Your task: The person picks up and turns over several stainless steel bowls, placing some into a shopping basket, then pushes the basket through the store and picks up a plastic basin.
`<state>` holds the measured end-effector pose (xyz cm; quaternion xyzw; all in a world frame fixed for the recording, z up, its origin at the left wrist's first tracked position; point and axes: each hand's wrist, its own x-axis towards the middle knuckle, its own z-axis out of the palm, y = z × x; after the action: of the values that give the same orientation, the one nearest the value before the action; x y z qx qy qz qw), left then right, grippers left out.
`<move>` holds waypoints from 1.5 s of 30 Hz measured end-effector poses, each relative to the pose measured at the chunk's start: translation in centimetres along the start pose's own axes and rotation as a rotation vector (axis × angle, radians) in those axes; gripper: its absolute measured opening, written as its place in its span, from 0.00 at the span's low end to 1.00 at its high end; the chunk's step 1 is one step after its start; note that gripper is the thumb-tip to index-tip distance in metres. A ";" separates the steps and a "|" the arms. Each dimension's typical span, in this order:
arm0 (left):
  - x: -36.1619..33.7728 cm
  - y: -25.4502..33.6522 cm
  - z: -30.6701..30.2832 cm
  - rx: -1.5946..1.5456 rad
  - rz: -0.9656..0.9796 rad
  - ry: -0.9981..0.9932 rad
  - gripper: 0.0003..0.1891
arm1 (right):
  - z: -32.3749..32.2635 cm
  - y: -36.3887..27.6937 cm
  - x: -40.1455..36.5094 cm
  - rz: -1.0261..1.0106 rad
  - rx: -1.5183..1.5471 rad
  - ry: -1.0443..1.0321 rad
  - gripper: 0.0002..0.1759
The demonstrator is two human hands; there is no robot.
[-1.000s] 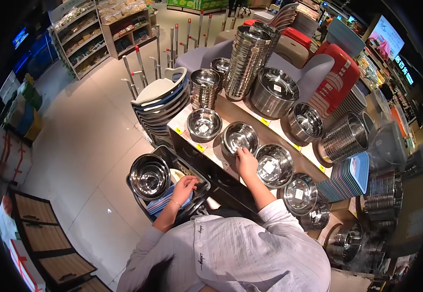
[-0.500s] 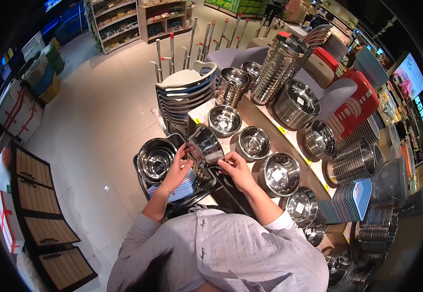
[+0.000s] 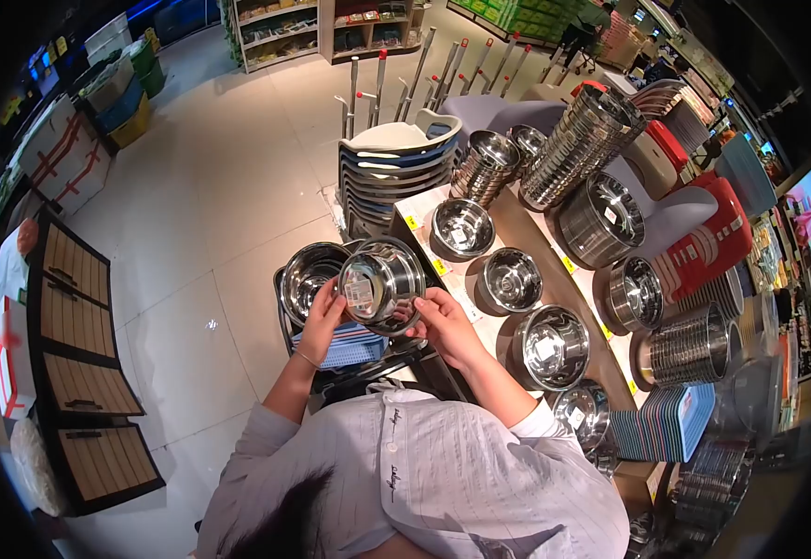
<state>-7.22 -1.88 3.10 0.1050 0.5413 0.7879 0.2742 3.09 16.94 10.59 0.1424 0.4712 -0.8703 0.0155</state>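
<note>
A shiny stainless steel basin (image 3: 394, 279) with a pale label is held up in front of me by both hands. My left hand (image 3: 323, 315) grips its left rim. On the opposite side, my right hand (image 3: 450, 328) pinches the lower right rim, its fingertips partly behind the metal. Just behind and left of it, another steel basin (image 3: 301, 278) rests in a dark cart and is partly covered by the held one. Below lie light-blue plastic baskets (image 3: 350, 347), partly hidden by my left hand and the basin.
Right of my hands, a display shelf (image 3: 466, 287) carries several steel basins (image 3: 510, 279) and tall stacks (image 3: 584, 147) of them. Stacked stools (image 3: 396, 158) with metal legs stand ahead. Tiled floor (image 3: 210, 205) stretches left, bordered by wood-fronted cabinets (image 3: 79, 317).
The held basin has turned from a steep tilt to face me more, and now overlaps the basin in the cart. Both hands keep hold of it. The view has shifted slightly left.
</note>
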 end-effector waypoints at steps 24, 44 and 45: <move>-1.6 0.5 -0.8 -0.524 -0.259 -0.041 0.08 | -3.1 3.1 1.5 0.220 0.253 0.150 0.11; -5.1 2.1 3.4 0.134 -0.031 -0.257 0.08 | -4.7 5.4 3.5 0.337 -0.050 0.074 0.17; -5.2 2.1 3.4 0.134 -0.032 -0.257 0.08 | -5.2 5.5 3.7 0.338 -0.049 0.074 0.17</move>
<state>-2.00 -2.60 6.99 0.2144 0.5548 0.7256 0.3461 1.62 18.54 2.41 0.2509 0.4619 -0.8378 0.1477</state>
